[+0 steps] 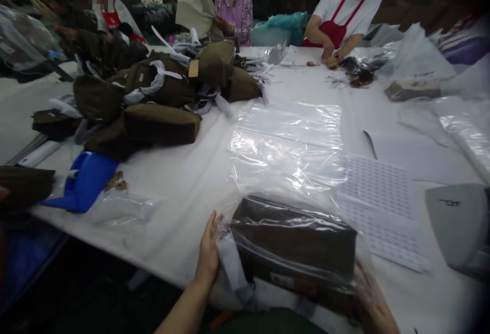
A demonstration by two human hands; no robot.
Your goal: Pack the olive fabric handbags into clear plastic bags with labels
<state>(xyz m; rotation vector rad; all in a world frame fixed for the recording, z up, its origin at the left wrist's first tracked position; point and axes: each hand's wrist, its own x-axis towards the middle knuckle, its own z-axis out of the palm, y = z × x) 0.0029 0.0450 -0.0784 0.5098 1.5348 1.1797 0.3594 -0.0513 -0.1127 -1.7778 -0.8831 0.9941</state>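
A dark olive bag [294, 242] inside a clear plastic sleeve lies at the table's near edge, in front of me. My left hand [210, 252] grips the plastic at the bag's left end, beside a pale wrapped strap [233, 262]. At the right end my right hand [369, 293] holds the plastic against the bag, its fingers partly covered by the film. Just beyond the bag, flat clear plastic sleeves [287, 145] lie on the white table [179, 186].
Olive bags [161, 122] are heaped at the left, near a blue plastic object [82, 181]. Printed label sheets [383, 206] and a grey object [455, 222] lie at the right. Several people work across the table, one in a red apron [337, 25].
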